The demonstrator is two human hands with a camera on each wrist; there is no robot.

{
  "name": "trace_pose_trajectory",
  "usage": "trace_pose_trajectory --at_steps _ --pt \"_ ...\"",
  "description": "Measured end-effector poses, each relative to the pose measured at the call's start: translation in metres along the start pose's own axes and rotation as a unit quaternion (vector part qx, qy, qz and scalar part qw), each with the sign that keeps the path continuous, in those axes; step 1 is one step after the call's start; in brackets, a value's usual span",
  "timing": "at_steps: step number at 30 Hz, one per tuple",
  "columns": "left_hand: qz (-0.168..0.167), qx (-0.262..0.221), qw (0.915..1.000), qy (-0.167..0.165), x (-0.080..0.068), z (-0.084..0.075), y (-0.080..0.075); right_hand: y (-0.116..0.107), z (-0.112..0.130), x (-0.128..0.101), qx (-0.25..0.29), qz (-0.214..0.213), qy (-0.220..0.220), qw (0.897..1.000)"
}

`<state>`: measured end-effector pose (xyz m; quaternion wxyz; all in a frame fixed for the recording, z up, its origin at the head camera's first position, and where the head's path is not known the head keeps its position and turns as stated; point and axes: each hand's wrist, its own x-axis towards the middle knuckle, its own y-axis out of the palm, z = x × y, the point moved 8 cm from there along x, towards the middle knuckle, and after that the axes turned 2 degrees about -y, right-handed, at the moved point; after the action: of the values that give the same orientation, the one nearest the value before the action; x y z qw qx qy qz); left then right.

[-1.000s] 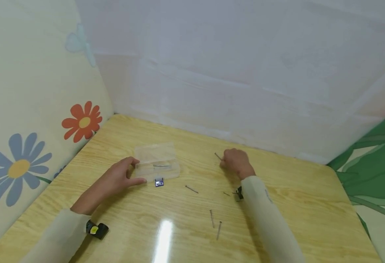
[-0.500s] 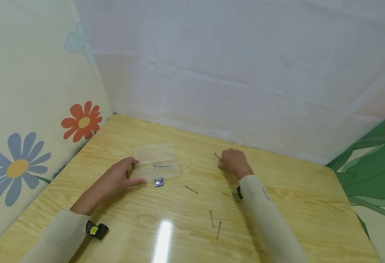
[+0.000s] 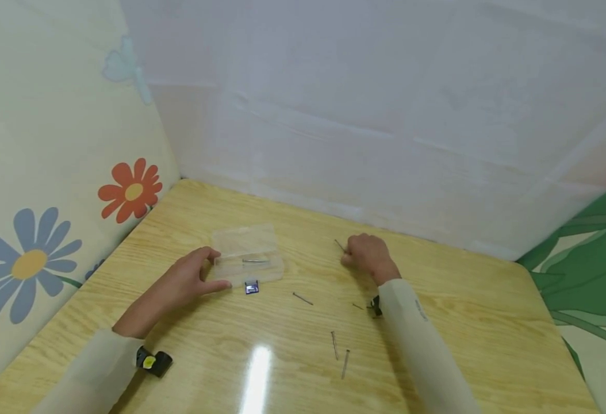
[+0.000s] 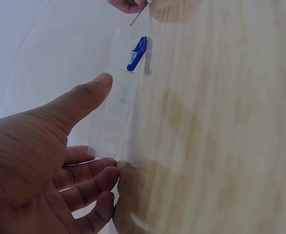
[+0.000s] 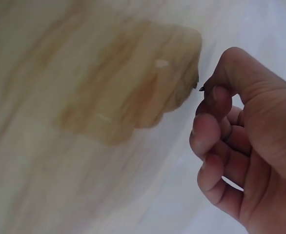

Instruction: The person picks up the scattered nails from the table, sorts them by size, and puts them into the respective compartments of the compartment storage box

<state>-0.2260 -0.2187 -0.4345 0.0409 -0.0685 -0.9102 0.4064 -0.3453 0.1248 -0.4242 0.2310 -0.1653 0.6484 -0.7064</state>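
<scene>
A clear plastic box [image 3: 248, 273] with its lid [image 3: 243, 238] laid back sits left of the table's middle. Inside lies one nail [image 3: 254, 261], and a blue latch [image 3: 251, 287] hangs at the front wall. My left hand [image 3: 186, 276] holds the box by its left end: the fingers curl against that end, the thumb [image 4: 87, 97] lies along the front. To the right, my right hand [image 3: 369, 256] pinches a nail [image 3: 339, 245] between thumb and forefinger. Its shaft juts out toward the box; in the right wrist view only a dark tip [image 5: 201, 89] shows.
Several loose nails lie on the wooden table [image 3: 204, 356]: one nail [image 3: 303, 298] right of the box, a pair nearer the front [image 3: 334, 345], another [image 3: 357, 306] beside the right wrist camera [image 3: 376, 306]. A white cloth wall [image 3: 334, 115] stands behind the table.
The nail in my right hand has shifted slightly to the left and tilted a little, along with the hand. My left hand and the box have stayed put.
</scene>
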Motion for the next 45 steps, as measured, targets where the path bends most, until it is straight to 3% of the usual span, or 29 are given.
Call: trace_pose_trajectory --at_steps 8,13,20,29,36,45 --pt "-0.001 -0.001 1.0 0.001 0.001 -0.001 -0.001 -0.013 0.014 -0.001 0.031 -0.034 -0.038 0.998" --pt "0.004 0.002 1.0 -0.008 0.001 0.001 0.0 -0.021 0.03 -0.002 0.082 -0.048 -0.079 0.992" --pt "0.001 0.001 1.0 -0.003 0.002 -0.001 0.0 -0.023 0.049 0.001 0.194 -0.046 -0.133 0.971" --pt "-0.001 0.003 1.0 -0.003 0.001 0.0 -0.001 -0.022 0.066 0.003 0.262 -0.052 -0.158 0.95" --pt "0.0 0.002 1.0 0.0 0.001 0.003 0.0 -0.022 0.075 0.007 0.237 -0.062 -0.153 0.957" --pt "-0.001 0.0 1.0 -0.008 0.001 0.001 0.0 -0.018 0.094 0.016 0.226 -0.069 -0.163 0.958"
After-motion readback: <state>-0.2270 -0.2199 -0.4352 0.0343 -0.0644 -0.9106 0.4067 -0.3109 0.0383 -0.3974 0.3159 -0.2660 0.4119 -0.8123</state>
